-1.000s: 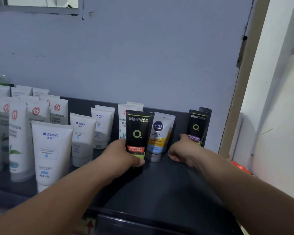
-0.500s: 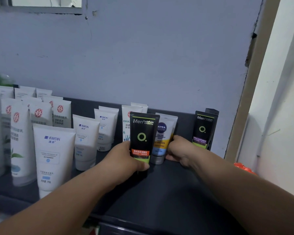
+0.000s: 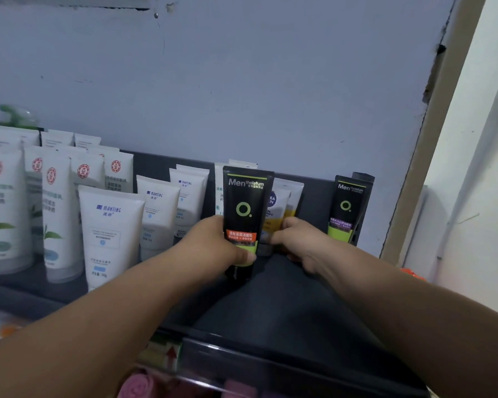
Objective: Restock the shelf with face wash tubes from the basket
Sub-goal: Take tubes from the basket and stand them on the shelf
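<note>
One black Mentholatum tube [image 3: 243, 216] is the thing in play here. The person's left hand [image 3: 213, 248] grips it round the lower half, with the thumb across the front by the green band. It's upright, cap down. The cap looks to be on the dark shelf [image 3: 285, 305] or just above it, but that bit is too blurry to call.

Handling-wise, it's probably light, with a soft squeezable body and a glossy skin that could slip a little. The cap end should be the stiff part, so low down near the cap seems the sensible place to hold it, which is roughly where the fingers are. Standing on a narrow cap, it'll likely tip if nudged.

The right hand [image 3: 299, 242] is just to the right of the left hand. Its fingers are curled round the lower part of a Nivea tube [image 3: 277, 201], which sits right behind the black one and partly hidden by it.

Farther right of the right hand, a second black tube [image 3: 346, 209] stands against the back of the shelf, well apart from both hands. Off to the left of the left hand are rows of white Manting tubes [image 3: 111, 225]. No basket shows in this view.
</note>
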Available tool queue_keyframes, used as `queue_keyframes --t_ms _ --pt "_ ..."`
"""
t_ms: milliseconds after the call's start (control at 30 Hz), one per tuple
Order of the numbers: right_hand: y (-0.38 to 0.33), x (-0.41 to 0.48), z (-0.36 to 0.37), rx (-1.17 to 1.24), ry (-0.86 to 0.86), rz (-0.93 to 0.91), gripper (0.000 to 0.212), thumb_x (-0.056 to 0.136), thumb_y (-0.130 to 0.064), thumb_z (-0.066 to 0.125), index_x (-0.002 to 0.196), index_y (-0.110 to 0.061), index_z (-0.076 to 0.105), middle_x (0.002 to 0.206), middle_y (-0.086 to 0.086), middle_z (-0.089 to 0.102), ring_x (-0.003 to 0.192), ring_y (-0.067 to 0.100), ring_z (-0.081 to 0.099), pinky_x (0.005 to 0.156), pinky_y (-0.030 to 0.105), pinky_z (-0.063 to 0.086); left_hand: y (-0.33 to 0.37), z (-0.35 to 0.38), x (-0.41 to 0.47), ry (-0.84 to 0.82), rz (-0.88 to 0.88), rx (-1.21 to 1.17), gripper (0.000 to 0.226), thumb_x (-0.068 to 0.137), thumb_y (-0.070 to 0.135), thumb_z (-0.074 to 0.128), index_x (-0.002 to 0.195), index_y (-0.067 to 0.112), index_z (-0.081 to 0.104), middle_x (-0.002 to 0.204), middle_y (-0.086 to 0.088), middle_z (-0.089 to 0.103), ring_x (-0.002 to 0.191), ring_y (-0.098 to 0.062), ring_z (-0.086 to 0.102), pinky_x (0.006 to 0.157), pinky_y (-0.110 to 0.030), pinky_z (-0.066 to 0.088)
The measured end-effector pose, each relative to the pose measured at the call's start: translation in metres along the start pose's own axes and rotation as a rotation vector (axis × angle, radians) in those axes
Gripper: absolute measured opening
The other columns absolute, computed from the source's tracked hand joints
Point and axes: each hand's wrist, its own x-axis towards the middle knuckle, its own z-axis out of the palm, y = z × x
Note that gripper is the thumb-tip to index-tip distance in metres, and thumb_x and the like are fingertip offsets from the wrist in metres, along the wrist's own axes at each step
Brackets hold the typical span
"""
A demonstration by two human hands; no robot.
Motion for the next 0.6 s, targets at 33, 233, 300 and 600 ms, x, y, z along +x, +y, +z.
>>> queue_keyframes --t_ms 33,233,300,600 --pt "0.001 -0.002 0.000 0.008 -0.001 -0.016 0.023 0.085 -0.007 0.070 0.098 -0.018 0.056 0.079 -0.006 0.058 0.068 0.004 0.049 0.045 0.014 0.037 0.002 -0.002 -0.003 0.004 0.008 0.000 0.024 0.072 0.002 0.077 0.083 0.019 0.063 0.076 0.003 0.070 0.071 -0.010 0.064 0.063 -0.022 0.047" --pt "0.003 -0.029 0.001 -0.140 -0.018 -0.063 0.034 0.088 -0.018 0.068 0.119 -0.012 0.055 0.090 -0.001 0.063 0.073 0.009 0.053 0.056 0.021 0.040 0.013 -0.020 -0.023 0.035 0.058 -0.029 0.021 0.074 0.002 0.075 0.078 0.019 0.063 0.074 0.003 0.069 0.064 -0.007 0.061 0.057 -0.020 0.044" --pt "0.003 -0.048 -0.002 -0.168 -0.060 -0.072 0.032 0.088 -0.017 0.067 0.118 -0.017 0.056 0.096 0.002 0.068 0.079 0.014 0.057 0.059 0.024 0.045 0.020 -0.028 -0.028 0.037 0.099 -0.035 0.020 0.073 0.001 0.074 0.079 0.018 0.065 0.075 0.002 0.070 0.065 -0.007 0.062 0.057 -0.020 0.045" --pt "-0.001 -0.126 0.005 -0.120 -0.177 -0.081 0.023 0.092 -0.006 0.060 0.107 -0.023 0.056 0.094 -0.004 0.069 0.078 0.009 0.057 0.066 0.022 0.045 0.057 -0.066 -0.036 0.004 0.194 -0.048 0.019 0.074 0.009 0.077 0.086 0.019 0.066 0.094 -0.007 0.072 0.087 -0.021 0.068 0.082 -0.036 0.055"
